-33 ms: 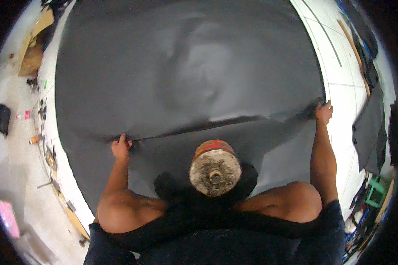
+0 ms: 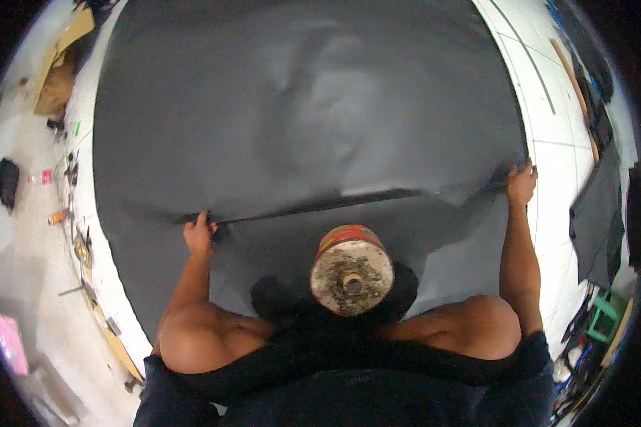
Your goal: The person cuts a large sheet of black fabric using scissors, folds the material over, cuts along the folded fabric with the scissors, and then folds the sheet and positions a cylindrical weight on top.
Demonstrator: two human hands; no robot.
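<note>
The grip of the left hand (image 2: 200,236) pinches the black sheet (image 2: 199,107) at its crease (image 2: 320,206); the right hand (image 2: 522,186) grasps the right edge; the sheet spreads between and beyond both; uneven pulling could deepen the crease.

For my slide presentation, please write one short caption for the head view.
Left hand on a creased dark sheet, right hand at its right edge.

A white tiled floor (image 2: 559,156) carries a broad black sheet (image 2: 192,107), with a thin dark strip (image 2: 527,57), a wooden slat (image 2: 575,99), a dark cloth (image 2: 597,220) and a green stool (image 2: 604,315) right of the sheet, and a black bundle (image 2: 2,183), a pink packet (image 2: 11,345) and a cardboard box (image 2: 55,92) left of it.
</note>
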